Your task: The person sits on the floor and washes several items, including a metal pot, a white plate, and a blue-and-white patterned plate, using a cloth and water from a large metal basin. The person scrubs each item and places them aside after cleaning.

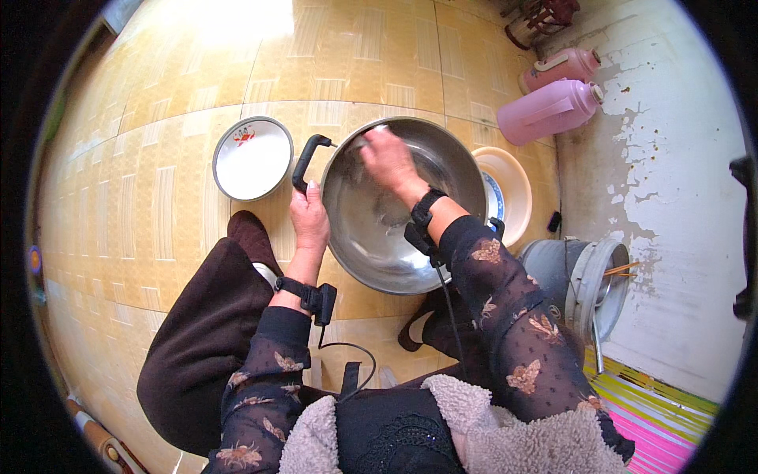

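A large round metal pan (379,237) with black side handles stands on the tiled floor between the person's legs. At its left side, my left hand (310,219) grips the lower end of the black pan handle (305,163). My right hand (388,159) is inside the pan near its upper left wall, blurred, with something small and whitish at the fingertips that I cannot make out. A little cloudy liquid or residue shows on the pan's bottom. Left of the pan is a white enamel basin (251,166) with a dark rim and a red design.
Right of the pan, a cream plastic basin (518,183) holds a blue-patterned dish (494,198). Beyond it lie a metal bucket (545,266) holding sticks, a small black object (554,222), and pink thermos flasks (548,112) by the peeling wall.
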{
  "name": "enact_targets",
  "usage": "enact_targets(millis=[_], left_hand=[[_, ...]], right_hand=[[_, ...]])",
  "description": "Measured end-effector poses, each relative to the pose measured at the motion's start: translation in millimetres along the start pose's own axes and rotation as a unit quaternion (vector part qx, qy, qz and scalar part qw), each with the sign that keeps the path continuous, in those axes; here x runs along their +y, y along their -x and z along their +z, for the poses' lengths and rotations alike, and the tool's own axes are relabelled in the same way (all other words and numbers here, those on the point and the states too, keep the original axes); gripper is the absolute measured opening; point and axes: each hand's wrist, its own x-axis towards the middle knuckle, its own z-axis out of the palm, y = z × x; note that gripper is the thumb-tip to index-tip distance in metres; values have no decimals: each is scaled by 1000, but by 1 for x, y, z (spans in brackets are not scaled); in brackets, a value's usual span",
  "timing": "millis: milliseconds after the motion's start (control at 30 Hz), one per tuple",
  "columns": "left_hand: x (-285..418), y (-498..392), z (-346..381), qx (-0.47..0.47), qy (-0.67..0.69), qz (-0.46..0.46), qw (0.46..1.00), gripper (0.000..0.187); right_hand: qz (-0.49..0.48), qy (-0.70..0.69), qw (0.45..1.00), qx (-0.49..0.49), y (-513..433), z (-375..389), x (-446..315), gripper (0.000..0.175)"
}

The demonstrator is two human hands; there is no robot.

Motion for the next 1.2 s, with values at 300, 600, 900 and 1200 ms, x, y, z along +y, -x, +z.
enact_targets(millis=[300,600,900,1200], left_hand=[[8,1,1,-6,-18,-46,999,28],[7,1,0,-10,14,-3,1000,28],[7,1,0,3,-54,13,998,32],[5,1,1,2,-33,7,999,31]], right_hand=[[473,42,845,247,78,-48,70,30],[301,44,937,174,9,-36,37,25],[38,65,977,-200,37,29,-19,19],[409,10,912,-23,71,-22,87,29]])
